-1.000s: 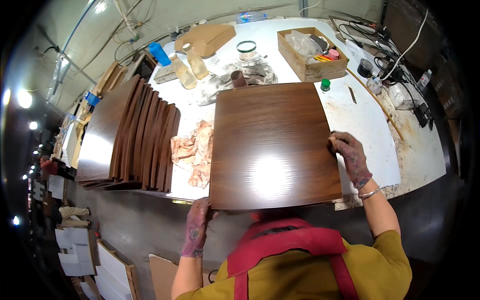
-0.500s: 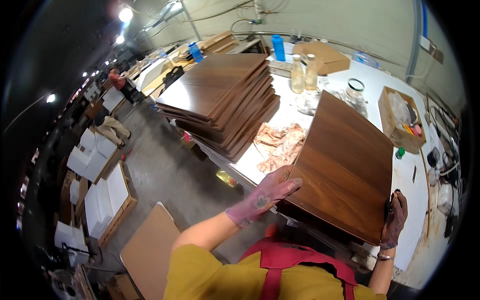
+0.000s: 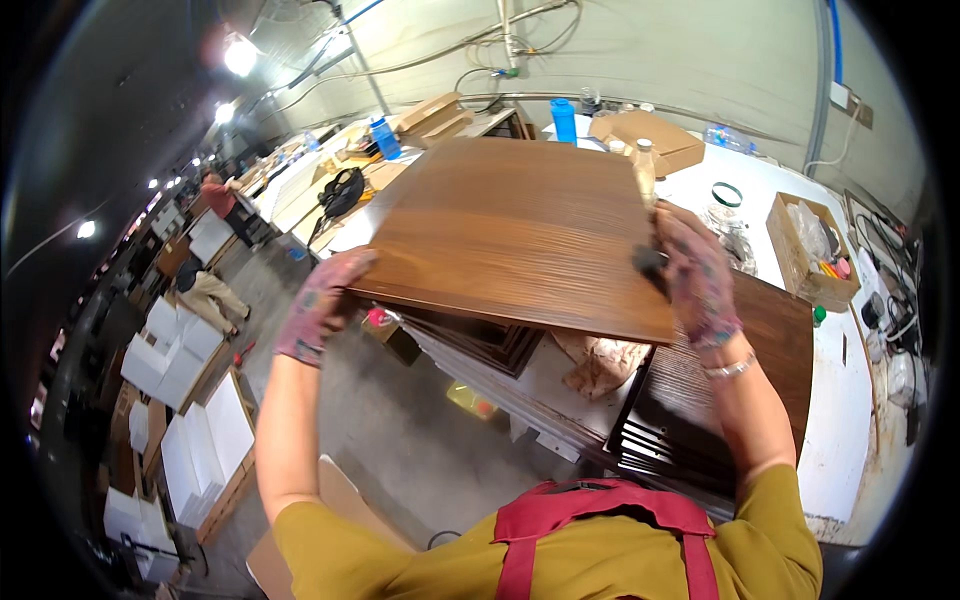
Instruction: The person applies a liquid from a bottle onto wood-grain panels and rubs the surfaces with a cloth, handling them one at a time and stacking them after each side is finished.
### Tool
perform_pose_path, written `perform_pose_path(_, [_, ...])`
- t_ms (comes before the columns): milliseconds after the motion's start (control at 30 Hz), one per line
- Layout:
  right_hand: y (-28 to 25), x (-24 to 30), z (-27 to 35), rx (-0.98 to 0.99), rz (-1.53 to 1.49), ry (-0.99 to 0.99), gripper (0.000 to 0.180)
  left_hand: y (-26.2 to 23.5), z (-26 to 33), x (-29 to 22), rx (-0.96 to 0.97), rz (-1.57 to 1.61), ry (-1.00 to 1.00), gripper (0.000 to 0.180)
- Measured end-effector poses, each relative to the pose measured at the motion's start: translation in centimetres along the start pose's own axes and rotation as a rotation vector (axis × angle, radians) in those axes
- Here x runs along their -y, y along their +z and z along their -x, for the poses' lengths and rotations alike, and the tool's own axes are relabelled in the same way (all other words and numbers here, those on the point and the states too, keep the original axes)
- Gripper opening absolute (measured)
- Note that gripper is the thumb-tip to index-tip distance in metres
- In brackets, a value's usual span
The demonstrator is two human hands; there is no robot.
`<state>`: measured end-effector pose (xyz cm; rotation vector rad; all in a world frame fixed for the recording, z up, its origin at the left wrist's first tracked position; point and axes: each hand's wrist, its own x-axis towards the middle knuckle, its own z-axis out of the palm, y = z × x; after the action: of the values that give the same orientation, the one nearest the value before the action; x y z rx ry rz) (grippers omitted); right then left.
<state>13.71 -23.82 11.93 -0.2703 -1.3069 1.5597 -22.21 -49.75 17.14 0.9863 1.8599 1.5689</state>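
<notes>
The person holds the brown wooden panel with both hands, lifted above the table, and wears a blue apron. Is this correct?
Not quite: the apron is red, not blue, as the head view shows. Both the left hand and right hand do hold the brown wooden panel above the table.

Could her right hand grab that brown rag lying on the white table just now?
Probably not as things stand. The right hand grips the far edge of the raised brown panel, as does the left hand, and the rag lies beneath that panel, partly covered by it.
</notes>
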Motion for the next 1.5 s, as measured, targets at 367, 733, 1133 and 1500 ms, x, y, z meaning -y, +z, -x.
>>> perform_pose_path(367, [11.8, -7.3, -3.7, 0.194, -0.145, 0.159, 0.031, -13.2, -15.2, 8.1, 0.067, -1.447, 0.371, 0.055])
perform_pose_path(733, [-2.7, -9.5, -0.3, -0.081, -0.846, 0.487, 0.025, -14.3, -16.4, 9.8, -0.134, -1.503, 0.656, 0.039])
perform_pose_path(1133, [-18.2, -7.3, 13.2, 0.191, -0.354, 0.395, 0.047, 33.5, 1.9, 1.1, 0.578, -0.86, 1.249, 0.053])
perform_pose_path(1500, [-20.6, 3.5, 17.2, 0.105, 0.584, 0.103, 0.026, 45.0, 6.3, 5.0, 0.895, -0.328, 0.589, 0.037])
